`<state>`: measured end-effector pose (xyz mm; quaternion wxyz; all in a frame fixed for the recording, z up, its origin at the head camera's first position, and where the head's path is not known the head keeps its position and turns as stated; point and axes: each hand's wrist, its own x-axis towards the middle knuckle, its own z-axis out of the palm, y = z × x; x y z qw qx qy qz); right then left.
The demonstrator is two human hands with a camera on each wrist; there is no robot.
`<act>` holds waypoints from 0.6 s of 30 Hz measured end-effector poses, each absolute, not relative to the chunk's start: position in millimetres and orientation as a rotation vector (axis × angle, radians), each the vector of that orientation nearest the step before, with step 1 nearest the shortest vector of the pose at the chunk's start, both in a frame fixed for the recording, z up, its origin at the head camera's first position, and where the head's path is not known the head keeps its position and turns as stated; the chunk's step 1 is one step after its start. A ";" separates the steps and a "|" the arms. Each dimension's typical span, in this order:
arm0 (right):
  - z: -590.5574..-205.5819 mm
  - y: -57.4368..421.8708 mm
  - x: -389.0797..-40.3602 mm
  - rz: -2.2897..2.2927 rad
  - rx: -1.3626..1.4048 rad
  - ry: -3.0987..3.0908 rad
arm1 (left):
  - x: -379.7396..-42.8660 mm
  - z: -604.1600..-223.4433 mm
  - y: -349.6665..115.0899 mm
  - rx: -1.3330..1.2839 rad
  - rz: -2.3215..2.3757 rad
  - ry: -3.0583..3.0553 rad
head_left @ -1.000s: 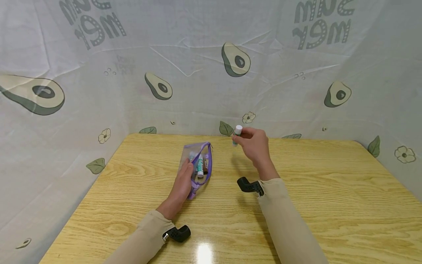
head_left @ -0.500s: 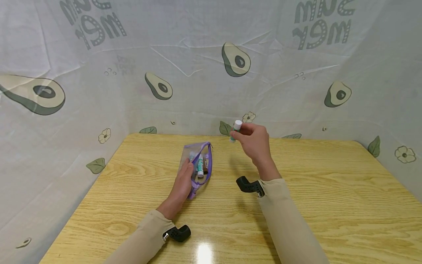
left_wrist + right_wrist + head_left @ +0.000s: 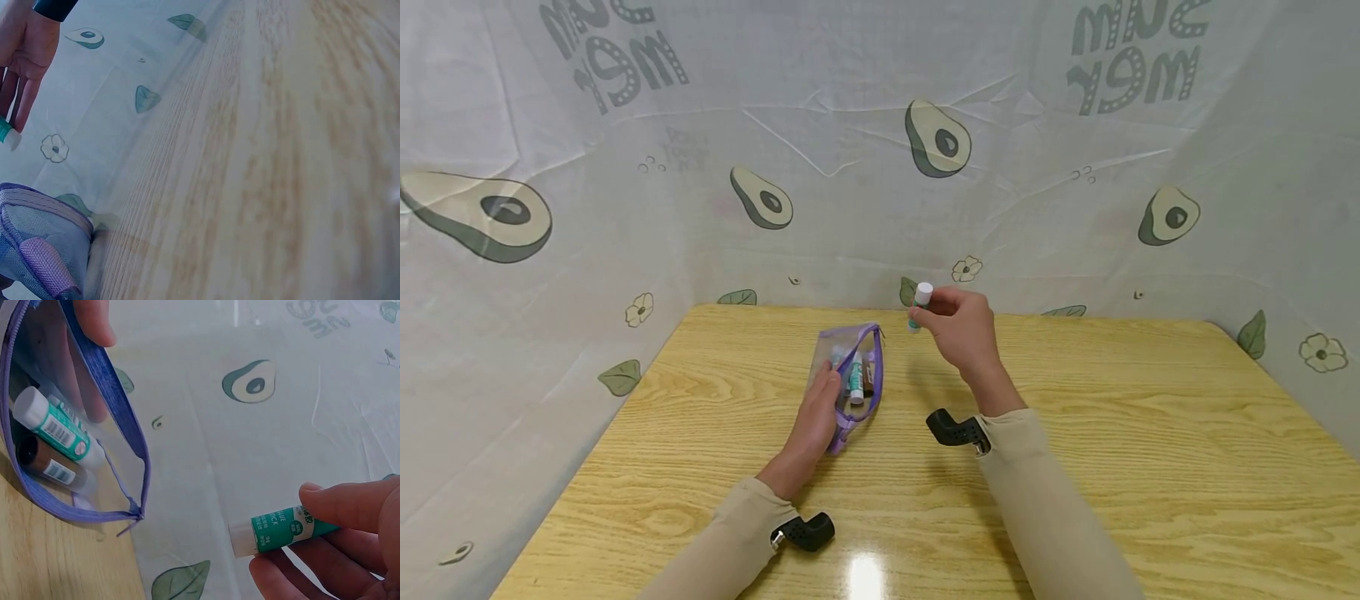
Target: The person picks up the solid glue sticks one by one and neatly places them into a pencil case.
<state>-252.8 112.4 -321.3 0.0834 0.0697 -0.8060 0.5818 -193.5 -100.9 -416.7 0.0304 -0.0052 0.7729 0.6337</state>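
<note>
A mesh zip pouch [image 3: 820, 343] with purple edging stands on the table, its mouth unzipped and facing right. My left hand [image 3: 812, 414] holds its left side; in the right wrist view the thumb [image 3: 95, 322] lies at the purple edge and other fingers show through the mesh. Inside lie a white-and-green glue stick [image 3: 59, 428] and a brown tube [image 3: 50, 464]. Above the table, to the right of the mouth, my right hand [image 3: 964, 329] pinches another glue stick [image 3: 281, 528] between thumb and fingers, its white end [image 3: 923, 288] up.
The wooden table [image 3: 1112, 433] spreads out on both sides of the hands. A pale cloth [image 3: 850, 208] printed with avocados and leaves hangs behind it and along the sides. Black wrist cameras [image 3: 957, 427] jut from both sleeves.
My right hand has risen slightly, then come down and moved left toward the pouch with the glue stick. The left hand and the pouch have stayed in place.
</note>
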 end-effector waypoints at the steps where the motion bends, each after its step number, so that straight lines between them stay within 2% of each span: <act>1: -321.4 110.5 -252.0 1.728 0.214 -2.411 | -193.3 -416.5 -101.0 -0.012 1.952 2.384; 18: -325.8 75.9 -240.4 1.637 0.329 -2.519 | -194.3 -417.8 -100.1 -0.040 1.941 2.380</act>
